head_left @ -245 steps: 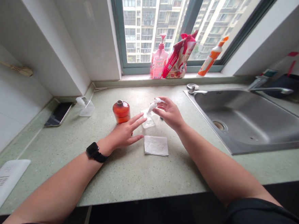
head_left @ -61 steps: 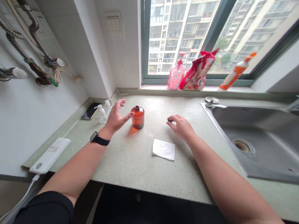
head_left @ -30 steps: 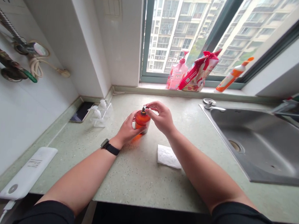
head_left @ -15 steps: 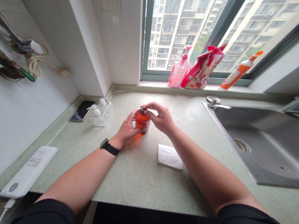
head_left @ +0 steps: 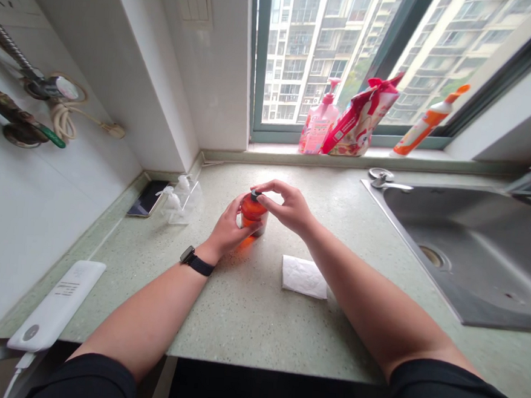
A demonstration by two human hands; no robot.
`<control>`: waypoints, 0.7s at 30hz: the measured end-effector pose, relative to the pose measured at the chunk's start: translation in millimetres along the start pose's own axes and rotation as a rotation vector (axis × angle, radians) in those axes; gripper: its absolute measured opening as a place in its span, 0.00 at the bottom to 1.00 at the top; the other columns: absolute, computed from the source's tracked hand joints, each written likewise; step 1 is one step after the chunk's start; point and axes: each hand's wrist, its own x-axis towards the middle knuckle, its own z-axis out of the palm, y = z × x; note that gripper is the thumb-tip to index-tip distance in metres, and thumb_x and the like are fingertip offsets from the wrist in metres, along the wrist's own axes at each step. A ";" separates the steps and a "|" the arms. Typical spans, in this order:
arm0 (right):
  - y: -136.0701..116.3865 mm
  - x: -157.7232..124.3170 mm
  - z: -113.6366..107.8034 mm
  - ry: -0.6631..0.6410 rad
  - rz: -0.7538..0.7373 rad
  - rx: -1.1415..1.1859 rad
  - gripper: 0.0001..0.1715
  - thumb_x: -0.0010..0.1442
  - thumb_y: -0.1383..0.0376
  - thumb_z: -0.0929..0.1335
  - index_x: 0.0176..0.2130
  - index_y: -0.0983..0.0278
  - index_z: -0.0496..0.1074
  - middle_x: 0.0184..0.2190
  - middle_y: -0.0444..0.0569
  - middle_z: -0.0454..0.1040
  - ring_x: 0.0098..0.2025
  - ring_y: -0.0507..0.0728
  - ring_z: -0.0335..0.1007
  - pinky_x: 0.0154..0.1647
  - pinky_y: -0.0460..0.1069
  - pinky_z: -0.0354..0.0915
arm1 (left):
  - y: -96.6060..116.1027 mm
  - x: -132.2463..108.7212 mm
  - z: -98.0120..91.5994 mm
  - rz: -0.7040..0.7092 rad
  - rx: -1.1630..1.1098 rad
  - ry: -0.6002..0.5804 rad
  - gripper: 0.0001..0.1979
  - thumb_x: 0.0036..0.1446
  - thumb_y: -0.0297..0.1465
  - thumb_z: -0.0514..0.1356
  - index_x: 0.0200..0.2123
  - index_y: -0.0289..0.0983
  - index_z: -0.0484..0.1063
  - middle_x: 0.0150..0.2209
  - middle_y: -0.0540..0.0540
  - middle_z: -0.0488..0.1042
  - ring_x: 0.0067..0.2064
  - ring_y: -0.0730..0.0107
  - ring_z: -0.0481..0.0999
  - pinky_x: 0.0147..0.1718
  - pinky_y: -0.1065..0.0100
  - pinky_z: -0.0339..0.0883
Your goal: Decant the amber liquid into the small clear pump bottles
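An orange-red see-through bottle (head_left: pixel 253 206) with a black cap (head_left: pixel 255 194) stands upright on the speckled green counter (head_left: pixel 230 318). My left hand (head_left: pixel 227 231) is wrapped round the bottle's body from the left, with a black watch on the wrist. The thumb and fingers of my right hand (head_left: pixel 287 206) pinch the black cap from the right. A folded white tissue (head_left: pixel 304 277) lies on the counter just below my right forearm.
Left of the bottle are clear plastic pump pieces (head_left: pixel 179 200) and a dark phone (head_left: pixel 148 198). A white power bank (head_left: pixel 58 304) lies at the front left. A steel sink (head_left: pixel 480 256) is at the right; a pink pump bottle (head_left: pixel 318 125) stands on the sill.
The whole view has shifted very slightly. Both hands keep their places on the bottle and its cap.
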 end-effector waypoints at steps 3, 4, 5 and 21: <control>-3.0 2.4 -6.4 -0.041 0.045 0.036 0.17 0.68 0.48 0.72 0.42 0.58 0.82 0.46 0.49 0.87 0.51 0.61 0.83 0.58 0.58 0.74 | 2.0 -0.6 -0.4 0.000 0.009 0.005 0.41 0.60 0.46 0.73 0.71 0.44 0.62 0.67 0.36 0.72 0.65 0.47 0.74 0.66 0.45 0.67; -2.5 3.4 -8.8 -0.043 0.060 0.043 0.19 0.68 0.46 0.72 0.41 0.58 0.82 0.45 0.49 0.87 0.50 0.61 0.83 0.57 0.57 0.74 | 2.5 -0.6 -0.4 0.001 0.009 0.003 0.41 0.60 0.46 0.73 0.71 0.44 0.62 0.67 0.36 0.72 0.66 0.47 0.74 0.66 0.45 0.67; -1.3 4.4 -11.0 -0.036 0.076 0.050 0.20 0.67 0.45 0.72 0.41 0.58 0.82 0.43 0.49 0.86 0.48 0.60 0.83 0.56 0.57 0.74 | 2.8 -0.6 -0.3 0.003 0.006 0.002 0.41 0.60 0.46 0.73 0.71 0.44 0.62 0.67 0.36 0.72 0.66 0.47 0.74 0.66 0.45 0.67; 2.9 6.1 -16.0 0.157 0.207 0.133 0.28 0.66 0.38 0.70 0.41 0.59 0.80 0.24 0.43 0.78 0.41 0.62 0.84 0.52 0.59 0.75 | 3.6 -0.8 -0.5 0.000 0.002 -0.012 0.41 0.61 0.46 0.72 0.71 0.45 0.61 0.69 0.36 0.69 0.67 0.46 0.73 0.67 0.44 0.66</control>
